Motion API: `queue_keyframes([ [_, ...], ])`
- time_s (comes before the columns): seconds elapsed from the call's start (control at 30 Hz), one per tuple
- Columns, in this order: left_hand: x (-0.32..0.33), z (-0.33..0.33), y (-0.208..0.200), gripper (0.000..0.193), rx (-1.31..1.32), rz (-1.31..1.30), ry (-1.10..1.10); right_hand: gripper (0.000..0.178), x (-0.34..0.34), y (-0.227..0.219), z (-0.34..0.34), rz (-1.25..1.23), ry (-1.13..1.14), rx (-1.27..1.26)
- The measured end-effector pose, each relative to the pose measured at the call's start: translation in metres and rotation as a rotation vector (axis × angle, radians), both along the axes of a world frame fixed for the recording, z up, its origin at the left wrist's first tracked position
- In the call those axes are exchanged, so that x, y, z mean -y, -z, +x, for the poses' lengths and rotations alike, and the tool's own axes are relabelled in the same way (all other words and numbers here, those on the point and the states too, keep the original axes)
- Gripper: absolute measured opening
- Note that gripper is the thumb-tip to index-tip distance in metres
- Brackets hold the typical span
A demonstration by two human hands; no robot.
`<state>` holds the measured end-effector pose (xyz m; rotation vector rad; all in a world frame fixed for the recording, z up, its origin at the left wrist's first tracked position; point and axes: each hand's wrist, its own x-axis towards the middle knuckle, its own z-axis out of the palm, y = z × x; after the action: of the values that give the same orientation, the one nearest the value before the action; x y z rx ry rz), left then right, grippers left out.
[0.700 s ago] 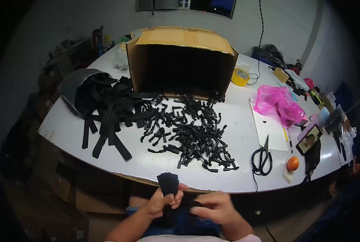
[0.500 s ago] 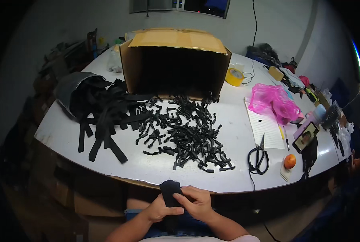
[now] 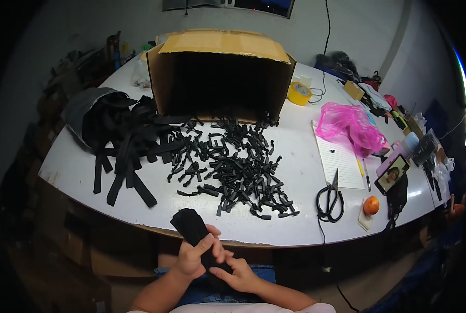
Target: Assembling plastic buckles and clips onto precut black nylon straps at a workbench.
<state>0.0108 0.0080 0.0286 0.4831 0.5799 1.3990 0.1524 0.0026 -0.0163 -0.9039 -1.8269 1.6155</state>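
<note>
White table [image 3: 303, 167] ahead of your grip: the box [image 3: 220, 43] stands beyond it, open side toward you; the bag [image 3: 76, 117] lies ahead and left, loose strips [image 3: 145, 194] spilling from its mouth. Your left hand [image 3: 192, 256] closes on the bundle [image 3: 189, 224], thumb across it. Your right hand [image 3: 242, 276] bends its fingers at the bundle's lower part; whether it pinches or merely touches, you cannot tell here. The bundle's long axis runs obliquely: the upper end projects ahead and left of the left-hand grip, near the table's edge, while the lower part passes between your hands. The left hand is nearer that upper end.

Materials: the table is smooth and glossy; the box, brown cardboard; the bag, grey and plastic-looking; the bundle, flat, matt black strips, squared at the end and slightly fanned. Ahead of the grip, the pieces [image 3: 246, 177] are short, black and stubby, heaped in a tangle.
</note>
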Motion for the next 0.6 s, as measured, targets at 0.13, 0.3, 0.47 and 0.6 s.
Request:
queue_keyframes([
  [0.13, 0.004, -0.020, 0.016, 0.026, -0.245, 0.080, -0.005, 0.035, -0.010, -0.039, 0.011, 0.667, -0.006, 0.195],
  [0.3, 0.008, -0.017, 0.016, 0.029, -0.444, -0.005, 0.276, 0.066, -0.061, -0.049, 0.061, 0.976, 0.479, 0.667],
  [0.47, 0.010, 0.001, 0.033, 0.025, -0.257, -0.031, 0.408, 0.065, -0.076, -0.041, 0.056, 0.886, 0.401, 0.828],
  [0.6, 0.010, 0.006, 0.032, 0.020, -0.259, -0.073, 0.430, 0.061, -0.058, -0.043, 0.036, 1.028, 0.456, 0.445],
])
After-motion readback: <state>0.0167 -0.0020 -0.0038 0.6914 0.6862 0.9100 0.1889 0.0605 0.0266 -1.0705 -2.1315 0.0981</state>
